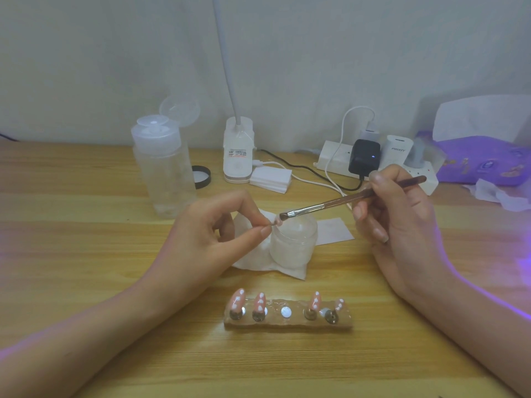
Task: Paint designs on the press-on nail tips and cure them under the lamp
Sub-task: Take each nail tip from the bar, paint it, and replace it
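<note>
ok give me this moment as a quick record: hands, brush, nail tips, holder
left hand: pinches one nail tip by its stem, near the rim of the frosted jar
right hand: holds the brush, bristles touching that nail tip
holder: four pink dotted tips standing, middle spot empty
frosted jar: stands on a white tissue
behind: clear bottle with flip lid open; power strip

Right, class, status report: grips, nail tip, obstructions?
Left grip pinches small pink nail tip; right grip holds brown flat brush, bristles at tip. Frosted white jar close by. Nothing blocking.
</note>
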`<state>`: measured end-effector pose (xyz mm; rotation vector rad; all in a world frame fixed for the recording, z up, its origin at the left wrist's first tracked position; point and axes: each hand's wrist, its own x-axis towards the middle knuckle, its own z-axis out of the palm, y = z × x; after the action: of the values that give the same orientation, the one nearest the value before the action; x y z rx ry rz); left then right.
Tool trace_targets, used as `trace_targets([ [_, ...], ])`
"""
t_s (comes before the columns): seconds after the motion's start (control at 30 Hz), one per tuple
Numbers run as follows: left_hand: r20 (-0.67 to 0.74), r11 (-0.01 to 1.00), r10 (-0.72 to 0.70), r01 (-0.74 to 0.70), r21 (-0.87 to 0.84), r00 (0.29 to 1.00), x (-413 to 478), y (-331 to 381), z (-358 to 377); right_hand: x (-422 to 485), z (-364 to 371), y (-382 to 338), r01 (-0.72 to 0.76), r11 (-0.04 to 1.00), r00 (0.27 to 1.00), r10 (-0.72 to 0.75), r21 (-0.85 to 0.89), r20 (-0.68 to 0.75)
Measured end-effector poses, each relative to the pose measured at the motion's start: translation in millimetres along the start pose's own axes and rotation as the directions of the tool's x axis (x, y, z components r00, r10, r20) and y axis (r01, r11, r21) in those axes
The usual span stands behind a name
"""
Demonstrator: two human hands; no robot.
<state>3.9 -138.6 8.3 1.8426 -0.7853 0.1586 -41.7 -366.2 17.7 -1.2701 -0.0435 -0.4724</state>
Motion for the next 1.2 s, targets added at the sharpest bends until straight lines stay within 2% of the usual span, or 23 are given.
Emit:
trace_targets([
  [0.07,0.0,1.0,-0.009,0.009,-0.004,1.0,-0.2,-0.2,-0.4,-0.4,1.1,0.4,-0.002,1.0,1.0,0.003,-0.025,0.021],
  [0.17,0.002,1.0,-0.01,0.01,-0.013,1.0,0.0,0.4,0.1,0.3,0.2,0.6,-0.017,0.998,0.999,0.015,-0.067,-0.029],
  [0.3,0.008,1.0,-0.002,0.003,-0.02,1.0,0.1,0.2,-0.3,-0.6,-0.2,-0.3,0.017,1.0,1.0,-0.017,-0.008,-0.001],
  [0.43,0.008,1.0,0.016,-0.015,-0.006,1.0,0.0,-0.1,-0.5,0.3,0.1,1.3,0.015,0.995,1.0,-0.015,-0.097,0.001],
  [0.53,0.009,1.0,0.014,-0.014,-0.017,1.0,-0.8,-0.1,-0.2,0.0,-0.6,-1.6,0.078,0.989,0.996,-0.082,-0.123,-0.026],
  [0.6,0.009,1.0,-0.001,0.001,-0.025,1.0,-1.2,-1.2,-0.6,-1.3,-0.1,-5.9,0.151,0.971,0.988,-0.152,-0.184,0.012],
  [0.7,0.007,1.0,-0.013,0.013,-0.022,1.0,-1.4,-2.5,-1.0,-4.5,2.9,-12.1,0.28,0.899,0.958,-0.24,-0.337,0.157],
  [0.83,0.008,1.0,-0.008,0.008,-0.007,1.0,-0.9,-2.2,-0.4,-10.0,7.9,-15.8,0.353,0.838,0.923,-0.239,-0.416,0.3],
  [1.0,0.018,1.0,-0.005,0.005,-0.005,1.0,-1.5,-2.7,-0.7,-8.5,9.4,-16.1,0.288,0.864,0.939,-0.171,-0.414,0.297],
  [1.2,0.017,1.0,-0.009,0.009,0.001,1.0,-2.0,-2.9,-0.8,0.3,3.9,-16.0,0.088,0.958,0.99,-0.053,-0.272,0.134],
])
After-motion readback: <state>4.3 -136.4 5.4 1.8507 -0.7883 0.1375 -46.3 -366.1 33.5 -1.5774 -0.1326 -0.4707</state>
